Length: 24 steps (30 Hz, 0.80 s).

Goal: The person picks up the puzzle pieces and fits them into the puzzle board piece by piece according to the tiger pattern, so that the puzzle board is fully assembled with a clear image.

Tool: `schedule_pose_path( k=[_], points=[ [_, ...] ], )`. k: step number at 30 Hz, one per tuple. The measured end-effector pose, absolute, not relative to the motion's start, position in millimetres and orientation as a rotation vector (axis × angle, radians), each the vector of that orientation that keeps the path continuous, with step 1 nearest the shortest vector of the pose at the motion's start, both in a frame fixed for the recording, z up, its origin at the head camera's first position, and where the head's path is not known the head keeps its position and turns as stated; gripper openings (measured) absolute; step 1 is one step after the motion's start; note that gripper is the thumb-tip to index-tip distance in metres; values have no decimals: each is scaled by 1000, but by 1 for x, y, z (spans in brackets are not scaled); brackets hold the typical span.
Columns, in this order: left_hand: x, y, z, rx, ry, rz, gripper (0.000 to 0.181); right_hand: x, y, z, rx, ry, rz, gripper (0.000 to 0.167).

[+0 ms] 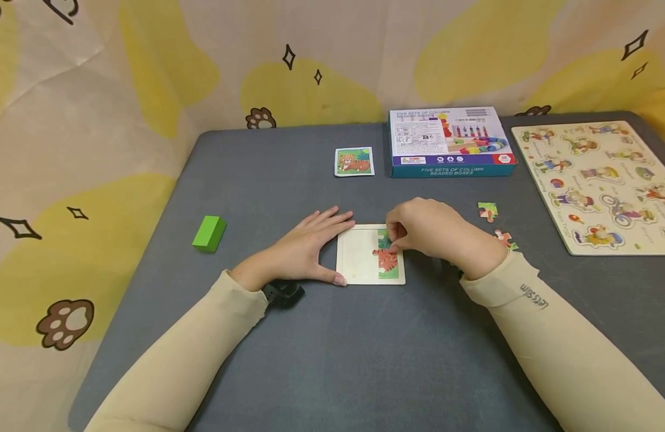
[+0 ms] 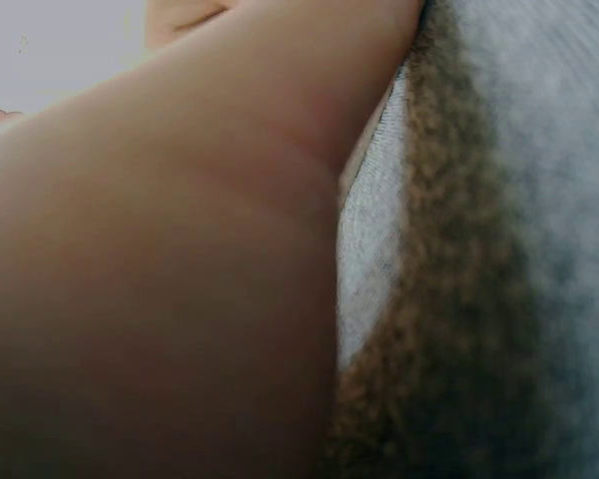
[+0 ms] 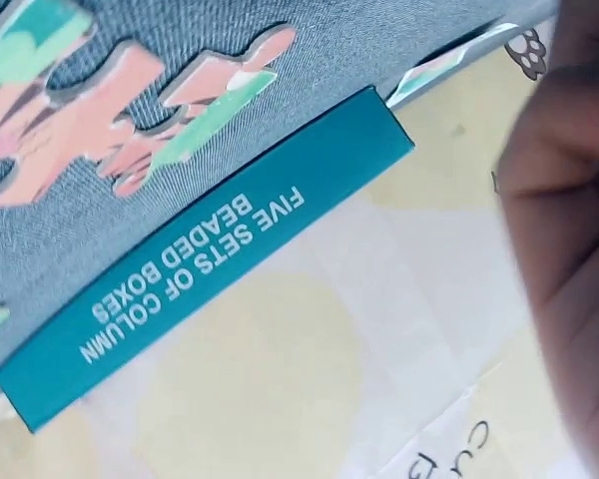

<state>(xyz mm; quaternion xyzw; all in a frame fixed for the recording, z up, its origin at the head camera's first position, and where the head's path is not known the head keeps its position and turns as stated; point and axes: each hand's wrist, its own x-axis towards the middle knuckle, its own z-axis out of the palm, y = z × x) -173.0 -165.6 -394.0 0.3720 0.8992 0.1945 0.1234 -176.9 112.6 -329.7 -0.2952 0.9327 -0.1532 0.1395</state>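
Note:
A small pale puzzle tray (image 1: pixel 356 255) lies on the table, with puzzle pieces (image 1: pixel 388 264) showing an orange animal on green along its right side. My left hand (image 1: pixel 311 245) is spread flat, its thumb and fingertips touching the tray's left edge and corners. At the tray's upper right, my right hand (image 1: pixel 432 234) has curled fingers and pinches a green puzzle piece (image 1: pixel 383 238), partly hidden by the fingertips. Loose puzzle pieces (image 1: pixel 488 211) lie right of that hand; orange and green pieces (image 3: pixel 75 120) also appear in the right wrist view. Blurred skin fills most of the left wrist view.
Behind the tray lies a tiger picture card (image 1: pixel 355 162), beside a beaded-boxes carton (image 1: pixel 451 171). A wooden picture board (image 1: pixel 559 204) lies at the right. To the left sits a green block (image 1: pixel 209 234). A patterned cloth (image 1: pixel 332 90) hangs behind the table.

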Motion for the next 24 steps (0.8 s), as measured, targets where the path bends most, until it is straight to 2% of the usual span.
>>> schedule_pose_path(
  k=[8,13,16,24],
  points=[
    [-172,-167,-392,1082,2617,575,112,-184,125,-325,-724,2830,-360,19],
    [-173,-167,-394,1090,2614,566,112,-193,141,-325,-604,2882,-212,44],
    [-172,-168,-394,1090,2617,563,112,-197,148,-325,-555,2807,-210,51],
    [-173,-167,-395,1090,2622,555,112,-204,158,-325,-488,2729,-383,39]
  ],
)
